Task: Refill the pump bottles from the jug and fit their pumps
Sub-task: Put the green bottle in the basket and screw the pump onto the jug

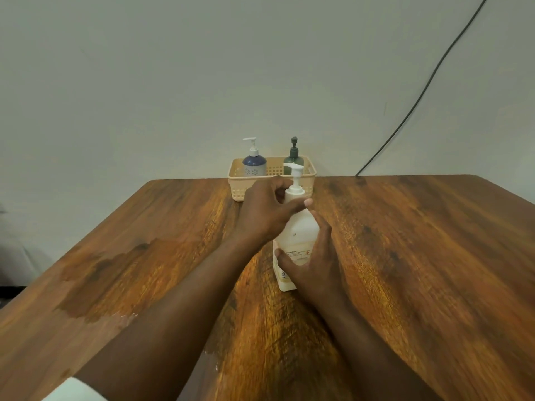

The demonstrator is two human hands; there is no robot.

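Note:
A tall white pump bottle (299, 227) with a printed label stands upright in the middle of the wooden table (419, 256). Its white pump (294, 176) sits on the neck. My left hand (267, 211) curls round the bottle's collar and shoulder from the left. My right hand (312, 256) grips the lower body from the right, thumb across the label. Behind, a blue and white pump bottle (254, 163) and a dark green pump bottle (293, 160) stand in a peach basket (273, 180). No jug is in view.
The basket stands at the table's far edge against a pale wall. A black cable (419, 96) runs down the wall at the right. A worn pale patch (121, 318) marks the table's near left.

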